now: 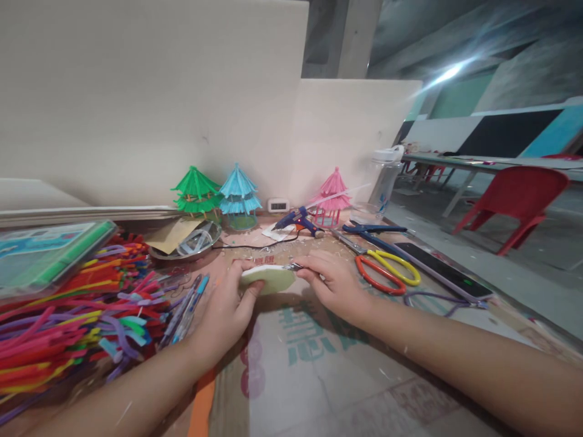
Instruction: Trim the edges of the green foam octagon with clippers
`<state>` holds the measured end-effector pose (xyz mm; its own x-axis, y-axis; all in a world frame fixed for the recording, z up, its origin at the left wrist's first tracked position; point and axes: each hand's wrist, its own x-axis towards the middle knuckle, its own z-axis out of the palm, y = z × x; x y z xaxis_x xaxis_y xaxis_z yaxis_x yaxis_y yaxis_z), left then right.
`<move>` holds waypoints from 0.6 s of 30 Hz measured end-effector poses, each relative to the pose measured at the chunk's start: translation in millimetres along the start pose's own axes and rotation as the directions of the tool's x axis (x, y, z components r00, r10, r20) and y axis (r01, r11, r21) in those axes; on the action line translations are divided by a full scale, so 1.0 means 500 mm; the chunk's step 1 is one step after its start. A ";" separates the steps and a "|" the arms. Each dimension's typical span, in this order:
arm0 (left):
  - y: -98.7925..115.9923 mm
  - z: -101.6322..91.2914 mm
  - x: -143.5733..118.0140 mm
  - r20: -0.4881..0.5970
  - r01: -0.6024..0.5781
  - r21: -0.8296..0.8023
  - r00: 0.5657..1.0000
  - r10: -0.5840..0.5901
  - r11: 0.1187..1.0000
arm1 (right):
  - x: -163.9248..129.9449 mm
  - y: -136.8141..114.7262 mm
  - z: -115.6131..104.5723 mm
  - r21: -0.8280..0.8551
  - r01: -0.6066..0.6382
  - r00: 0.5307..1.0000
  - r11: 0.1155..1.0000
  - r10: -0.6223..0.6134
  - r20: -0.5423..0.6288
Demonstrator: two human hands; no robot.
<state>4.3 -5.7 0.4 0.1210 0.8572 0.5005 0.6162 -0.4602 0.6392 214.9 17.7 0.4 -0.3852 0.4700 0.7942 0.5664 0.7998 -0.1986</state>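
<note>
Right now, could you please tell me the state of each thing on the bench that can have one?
Pale green disc: held on edge, gripped by left hand.
Right hand: pressing a thin metal tool against the disc's edge.
Orange-and-yellow scissors: lying closed.
Glue gun: lying down, cord attached.
Phone: flat, cable plugged in.
Water bottle: upright, capped.

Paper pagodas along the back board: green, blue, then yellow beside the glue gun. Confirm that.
Not quite. In the head view, the third pagoda beside the glue gun is pink, not yellow. The green pagoda and blue pagoda are as stated.
</note>
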 end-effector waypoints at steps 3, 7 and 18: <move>-0.001 0.001 0.001 0.051 -0.021 -0.032 0.998 0.022 0.999 | 0.000 -0.001 0.000 -0.002 -0.003 1.000 1.000 0.003 -0.010; -0.009 0.003 0.000 0.053 0.004 -0.029 0.999 -0.003 1.000 | 0.000 -0.001 0.002 0.013 -0.008 1.000 1.000 0.008 -0.025; -0.001 0.002 0.001 0.041 -0.005 -0.094 0.999 0.009 0.996 | -0.003 0.003 0.005 0.018 -0.016 0.999 1.000 0.017 -0.037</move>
<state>4.6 -4.9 -0.4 0.1579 0.8619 0.4819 0.5400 -0.4839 0.6886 214.4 19.2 -2.5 -0.3488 0.4692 0.8113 0.5592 0.7988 -0.2216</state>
